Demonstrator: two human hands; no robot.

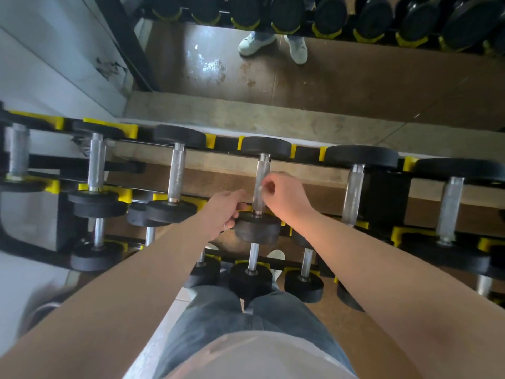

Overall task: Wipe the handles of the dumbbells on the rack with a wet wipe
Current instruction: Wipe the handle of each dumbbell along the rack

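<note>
Starting close to you, your left hand (226,212) curls round the near black end of the dumbbell (258,228) on the rack (397,235), steadying it. Just past that end, your right hand (285,191) pinches the small white wet wipe (259,188) against the handle (261,173). The dumbbell looks heavy and hard, so leave it resting; the wipe seems soft, so wrap it round the bumpy bar.
</note>
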